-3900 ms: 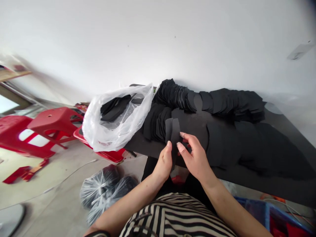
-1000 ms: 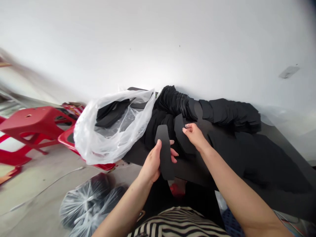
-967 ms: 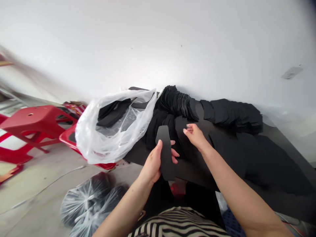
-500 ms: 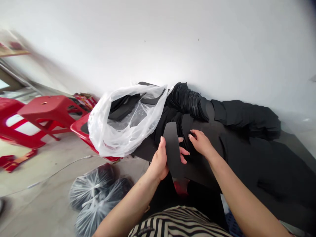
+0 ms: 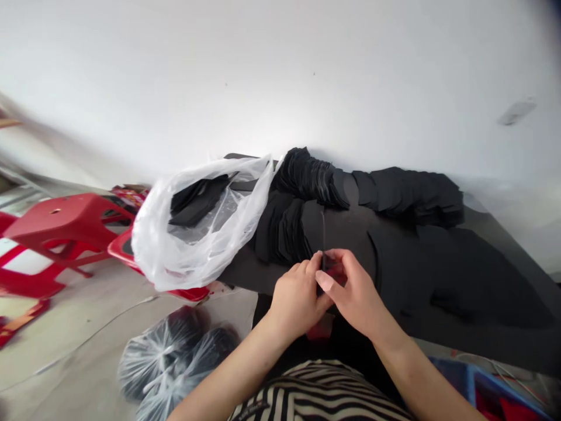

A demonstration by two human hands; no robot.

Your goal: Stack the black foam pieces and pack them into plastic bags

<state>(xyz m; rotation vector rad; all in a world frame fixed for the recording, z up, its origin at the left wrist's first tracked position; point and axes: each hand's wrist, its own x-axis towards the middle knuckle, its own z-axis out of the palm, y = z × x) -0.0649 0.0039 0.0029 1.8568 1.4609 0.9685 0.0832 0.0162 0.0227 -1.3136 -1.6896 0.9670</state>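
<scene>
The left hand [image 5: 298,301] and right hand [image 5: 355,289] are curled almost shut and meet just off the near edge of the table [image 5: 504,240], pinching a black foam piece [image 5: 325,263] between them, most of it hidden by the fingers. Behind them on the table lie stacks of black foam cutouts [image 5: 307,175] and a plastic bag [image 5: 193,234] holding more black pieces, its mouth open at the table's left end — below that end stand red stools [image 5: 65,213], and tied bags [image 5: 170,362] sit on the floor.
</scene>
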